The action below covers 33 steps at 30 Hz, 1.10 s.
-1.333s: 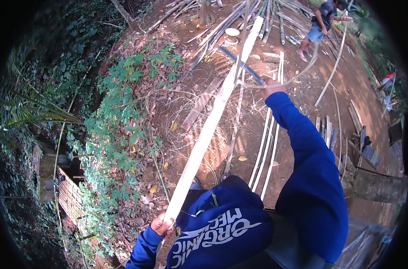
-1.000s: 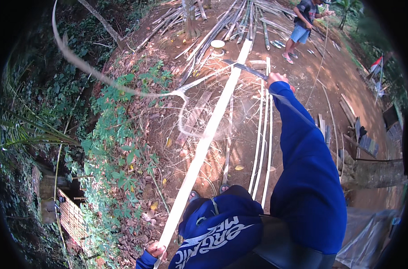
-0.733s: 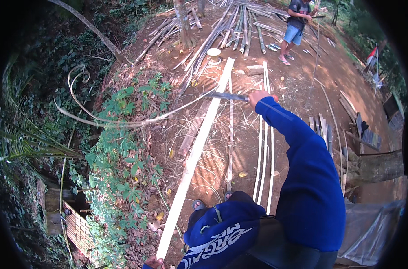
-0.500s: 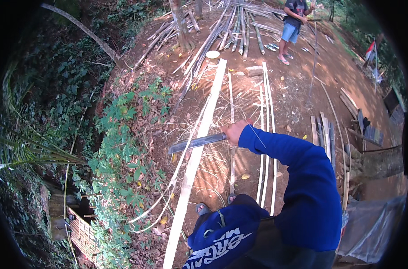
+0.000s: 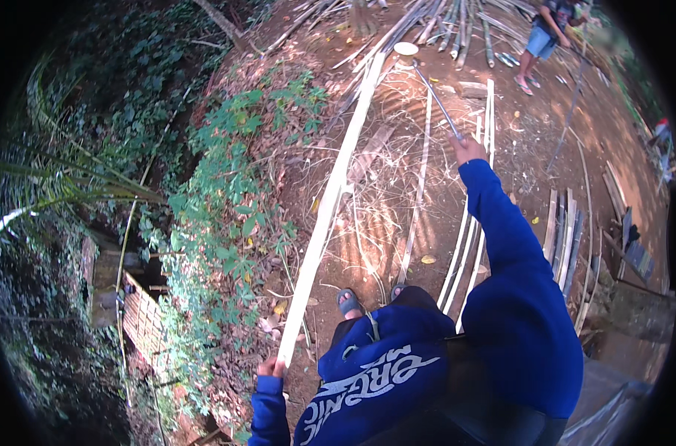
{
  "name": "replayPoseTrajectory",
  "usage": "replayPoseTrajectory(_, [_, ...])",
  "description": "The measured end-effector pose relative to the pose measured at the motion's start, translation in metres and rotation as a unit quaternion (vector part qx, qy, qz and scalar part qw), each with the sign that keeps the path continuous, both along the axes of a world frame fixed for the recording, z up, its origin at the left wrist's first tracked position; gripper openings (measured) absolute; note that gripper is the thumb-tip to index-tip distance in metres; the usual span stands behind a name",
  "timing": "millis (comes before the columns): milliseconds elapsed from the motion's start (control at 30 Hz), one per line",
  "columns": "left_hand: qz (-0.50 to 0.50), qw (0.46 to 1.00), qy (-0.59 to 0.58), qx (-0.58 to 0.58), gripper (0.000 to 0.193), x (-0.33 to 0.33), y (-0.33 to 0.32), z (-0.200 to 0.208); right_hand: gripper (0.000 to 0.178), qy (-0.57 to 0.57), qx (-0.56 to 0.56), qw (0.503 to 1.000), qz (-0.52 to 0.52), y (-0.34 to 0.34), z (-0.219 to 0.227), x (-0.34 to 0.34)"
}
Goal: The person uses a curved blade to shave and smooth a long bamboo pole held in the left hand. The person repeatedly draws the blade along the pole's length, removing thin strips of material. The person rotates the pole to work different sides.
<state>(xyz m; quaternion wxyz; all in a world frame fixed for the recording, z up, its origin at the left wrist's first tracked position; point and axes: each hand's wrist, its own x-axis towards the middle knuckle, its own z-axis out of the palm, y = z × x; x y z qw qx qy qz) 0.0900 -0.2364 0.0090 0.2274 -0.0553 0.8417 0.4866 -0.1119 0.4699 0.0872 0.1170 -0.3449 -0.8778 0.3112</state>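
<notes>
A long pale split bamboo strip [image 5: 329, 204] slants from the lower left toward the far middle. My left hand [image 5: 272, 367], at the end of a blue sleeve, is closed round its near end. Out to the right, my right hand [image 5: 468, 150] grips a machete [image 5: 443, 108] by the handle. The blade points away from me and to the left, seen nearly edge-on, its tip close to a pale round object [image 5: 406, 48] on the ground. Blade and strip are apart.
Several thin pale strips [image 5: 468, 238] lie right of my feet, among curled shavings [image 5: 375, 215] on brown soil. Bamboo poles [image 5: 457, 30] are piled at the far side, where a person in blue shorts [image 5: 542, 41] stands. Green plants [image 5: 234, 171] edge a drop on the left.
The machete has swung away from across the strip, up and to the right. My left hand has come into view on the strip's near end. The whole view has shifted.
</notes>
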Motion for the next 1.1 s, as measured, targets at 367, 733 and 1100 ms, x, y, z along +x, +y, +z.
replayPoseTrajectory(367, [0.096, 0.983, -0.045, 0.151, 0.013, -0.077, 0.131, 0.035, 0.054, -0.096, 0.113, 0.893, 0.425, -0.261, 0.031, 0.099])
replayPoseTrajectory(733, [0.101, 0.991, 0.012, 0.086, 0.013, -0.018, 0.124, 0.061, 0.048, -0.025, 0.269, 0.879, 0.394, -0.199, 0.033, 0.041])
replayPoseTrajectory(1100, [0.12, 0.985, 0.064, 0.105, 0.012, -0.03, 0.143, 0.084, 0.047, 0.015, 0.272, 0.901, 0.339, -0.182, 0.074, 0.012])
